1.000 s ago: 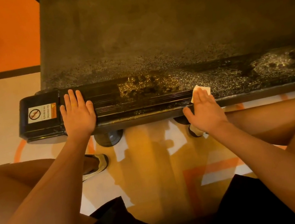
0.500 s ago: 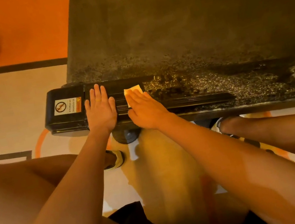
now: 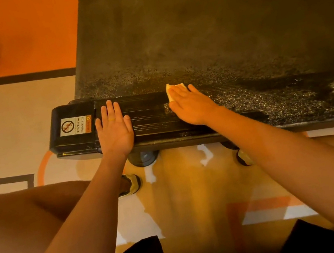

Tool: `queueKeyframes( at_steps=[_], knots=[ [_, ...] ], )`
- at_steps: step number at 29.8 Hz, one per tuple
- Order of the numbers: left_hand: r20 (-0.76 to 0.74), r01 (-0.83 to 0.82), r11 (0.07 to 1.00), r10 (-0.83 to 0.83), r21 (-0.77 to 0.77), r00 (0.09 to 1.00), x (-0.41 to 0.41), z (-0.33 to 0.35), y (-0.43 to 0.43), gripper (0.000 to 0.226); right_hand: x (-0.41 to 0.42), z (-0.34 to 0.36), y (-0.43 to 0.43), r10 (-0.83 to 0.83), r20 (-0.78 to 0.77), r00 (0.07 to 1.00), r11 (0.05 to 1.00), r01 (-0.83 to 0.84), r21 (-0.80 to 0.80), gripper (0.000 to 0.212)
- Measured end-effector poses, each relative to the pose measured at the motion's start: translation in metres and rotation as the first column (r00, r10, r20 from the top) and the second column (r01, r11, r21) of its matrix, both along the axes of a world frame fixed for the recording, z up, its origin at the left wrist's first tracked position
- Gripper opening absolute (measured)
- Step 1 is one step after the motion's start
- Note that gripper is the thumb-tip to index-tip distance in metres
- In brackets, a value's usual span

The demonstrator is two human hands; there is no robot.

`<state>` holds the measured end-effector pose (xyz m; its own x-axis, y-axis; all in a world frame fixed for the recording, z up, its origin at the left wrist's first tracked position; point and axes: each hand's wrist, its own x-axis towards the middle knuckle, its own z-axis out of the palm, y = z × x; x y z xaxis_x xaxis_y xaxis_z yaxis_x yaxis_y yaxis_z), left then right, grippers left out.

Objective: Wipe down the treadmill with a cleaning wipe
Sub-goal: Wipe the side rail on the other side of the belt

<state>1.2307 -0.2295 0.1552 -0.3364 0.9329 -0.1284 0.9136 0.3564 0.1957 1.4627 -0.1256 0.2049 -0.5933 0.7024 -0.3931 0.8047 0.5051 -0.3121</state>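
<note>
Stroke reverses: right hand [image 3: 191,106] slides toward 3 o'clock, away from left hand [image 3: 115,131], fingers flat, pressing wipe [image 3: 170,94] onto treadmill side rail [image 3: 151,118]. Empty left hand lies flat, bracing rail. Speckled stretch [image 3: 268,99] at 3 o'clock likely next.

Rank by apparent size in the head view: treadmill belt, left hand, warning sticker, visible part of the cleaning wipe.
1. treadmill belt
2. left hand
3. warning sticker
4. cleaning wipe, mostly hidden under the right hand
</note>
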Motion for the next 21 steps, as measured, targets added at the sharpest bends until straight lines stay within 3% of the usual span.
queueKeyframes(
  at_steps=[4,11,15,21],
  knots=[
    [-0.007,0.005,1.0,-0.005,0.005,1.0,0.0,-0.002,0.0,0.058,0.027,-0.007,0.002,-0.088,0.01,0.996,0.996,0.088,-0.02,0.061],
    [-0.022,0.01,1.0,-0.01,-0.018,1.0,-0.001,-0.002,0.001,0.058,-0.056,-0.018,-0.014,-0.078,-0.039,0.996,0.997,0.077,-0.023,0.064],
    [-0.032,0.002,1.0,-0.002,-0.013,1.0,0.0,0.0,0.0,0.058,0.0,-0.017,-0.003,-0.067,-0.017,0.998,0.998,0.068,0.008,0.064],
    [-0.027,0.008,1.0,-0.008,0.003,1.0,0.001,-0.001,-0.001,0.058,0.088,-0.022,0.001,-0.227,0.028,0.973,0.973,0.226,0.046,0.068]
  ],
)
